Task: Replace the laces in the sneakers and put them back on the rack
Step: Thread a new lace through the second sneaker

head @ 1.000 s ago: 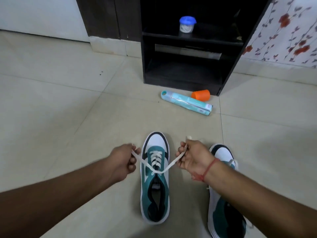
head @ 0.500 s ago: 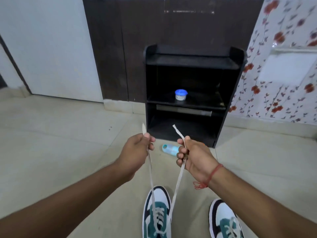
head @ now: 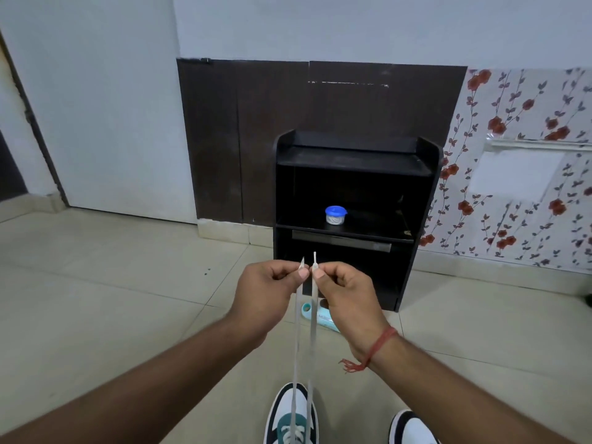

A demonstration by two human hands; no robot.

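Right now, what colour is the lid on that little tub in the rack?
Blue, on the small tub; the head view shows it.

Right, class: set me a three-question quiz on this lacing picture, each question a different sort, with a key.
1. True or false: the left hand and right hand each pinch one end of the lace.
2. Multiple choice: the blue-lidded tub stands A) on the floor, B) on the rack's middle shelf, C) on the rack's top.
3. Fill in: the lace runs down to the ____ of the two sneakers.

Key: 1 true; 2 B; 3 left sneaker; the right sneaker stands beside it.
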